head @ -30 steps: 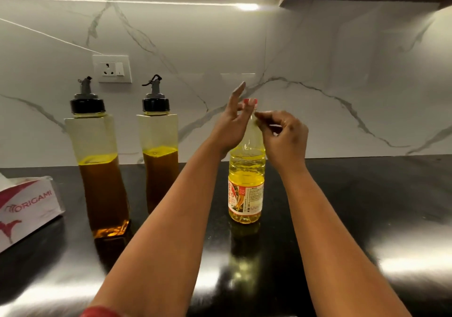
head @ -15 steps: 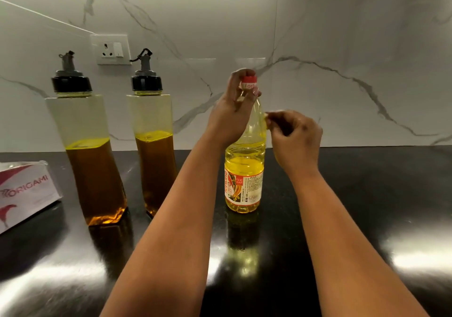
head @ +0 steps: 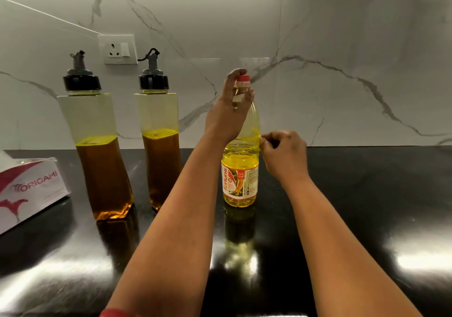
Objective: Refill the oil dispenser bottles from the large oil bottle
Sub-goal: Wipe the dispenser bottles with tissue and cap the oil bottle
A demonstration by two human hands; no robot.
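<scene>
1. Oil bottle (head: 241, 170) stands upright on the black counter (head: 367, 194), right of 2 capped dispensers (head: 97, 150).
2. Left hand (head: 227, 111) curls round its neck and red cap (head: 243, 82).
3. Right hand (head: 283, 153) beside it, fingers curled; pinching anything? Can't tell.
4. Risk: one-handed twist tips the bottle; oil spills.

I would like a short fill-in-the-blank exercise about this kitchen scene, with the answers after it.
1. The left hand grips the large oil bottle at its ____ cap.
2. ____ dispenser bottles stand left of it; the nearer one wears a black lid.
3. The tissue box lies at the counter's ____ edge.

Missing words: red; Two; left
</scene>
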